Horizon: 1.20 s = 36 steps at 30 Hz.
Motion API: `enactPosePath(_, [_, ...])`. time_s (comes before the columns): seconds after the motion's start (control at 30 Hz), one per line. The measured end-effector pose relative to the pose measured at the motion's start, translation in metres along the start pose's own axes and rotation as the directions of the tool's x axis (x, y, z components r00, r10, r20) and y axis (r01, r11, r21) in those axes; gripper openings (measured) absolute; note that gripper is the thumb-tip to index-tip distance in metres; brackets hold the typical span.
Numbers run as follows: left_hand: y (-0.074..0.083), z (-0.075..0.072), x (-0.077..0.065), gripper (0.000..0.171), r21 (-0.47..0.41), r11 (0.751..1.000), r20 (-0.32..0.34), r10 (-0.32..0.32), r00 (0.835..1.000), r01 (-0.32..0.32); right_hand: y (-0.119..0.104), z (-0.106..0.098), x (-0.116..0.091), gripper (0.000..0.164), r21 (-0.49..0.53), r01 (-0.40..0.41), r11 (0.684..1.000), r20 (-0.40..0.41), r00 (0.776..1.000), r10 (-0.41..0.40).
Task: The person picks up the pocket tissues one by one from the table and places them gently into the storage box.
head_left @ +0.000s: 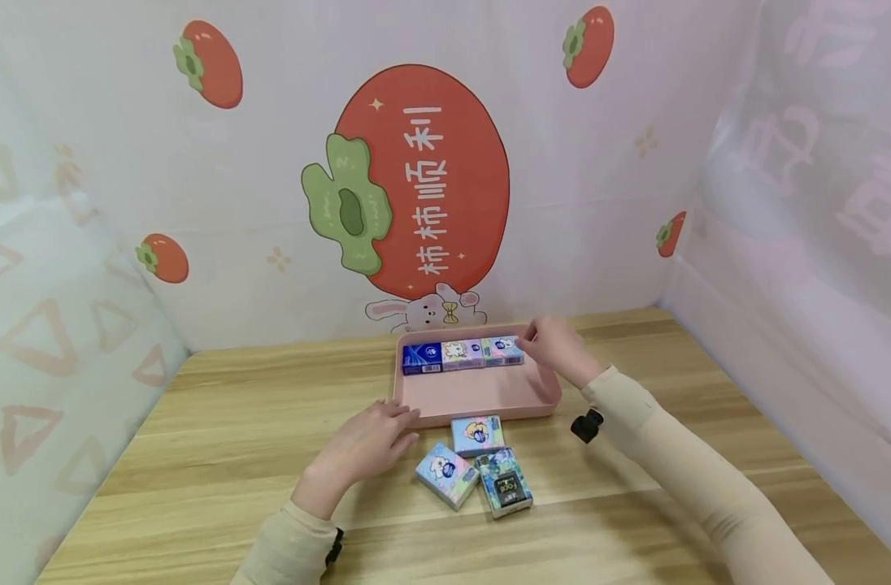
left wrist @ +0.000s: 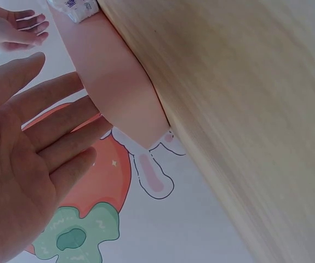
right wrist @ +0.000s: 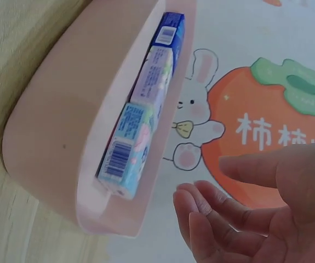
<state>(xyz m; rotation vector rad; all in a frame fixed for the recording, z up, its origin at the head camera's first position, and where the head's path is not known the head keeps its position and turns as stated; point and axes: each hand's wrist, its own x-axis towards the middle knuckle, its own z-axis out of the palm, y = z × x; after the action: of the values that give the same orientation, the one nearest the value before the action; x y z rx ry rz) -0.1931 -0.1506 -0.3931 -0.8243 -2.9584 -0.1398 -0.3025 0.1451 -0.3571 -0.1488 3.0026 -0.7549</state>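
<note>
A pink tray holds a row of small tissue packs along its far side: a dark blue pack, a lilac pack and a light blue pack. My right hand hovers at the row's right end. In the right wrist view its fingers are loosely bent, apart from the light blue pack, with nothing in them. My left hand has its fingers extended, their tips at the tray's near left corner. The left wrist view shows these fingers against the tray wall.
In front of the tray lie a light blue pack with a yellow figure, a light blue pack with a white figure and a green-blue pack with a black label. The wooden table meets a persimmon-printed backdrop behind.
</note>
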Motion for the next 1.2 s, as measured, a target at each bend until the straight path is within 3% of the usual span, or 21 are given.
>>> enactPosePath(0.77, [0.000, -0.001, 0.002, 0.038, -0.003, 1.000, -0.009, 0.010, 1.000, -0.010, -0.003, 0.005, -0.060, 0.021, -0.036, 0.170, 0.985, -0.009, 0.985, -0.170])
enactPosePath(1.2, [-0.001, -0.002, 0.001, 0.038, -0.019, 1.000, 0.003, 0.007, 1.000, -0.006, 0.003, 0.030, -0.085, 0.018, -0.014, 0.140, 0.990, 0.041, 0.989, -0.139])
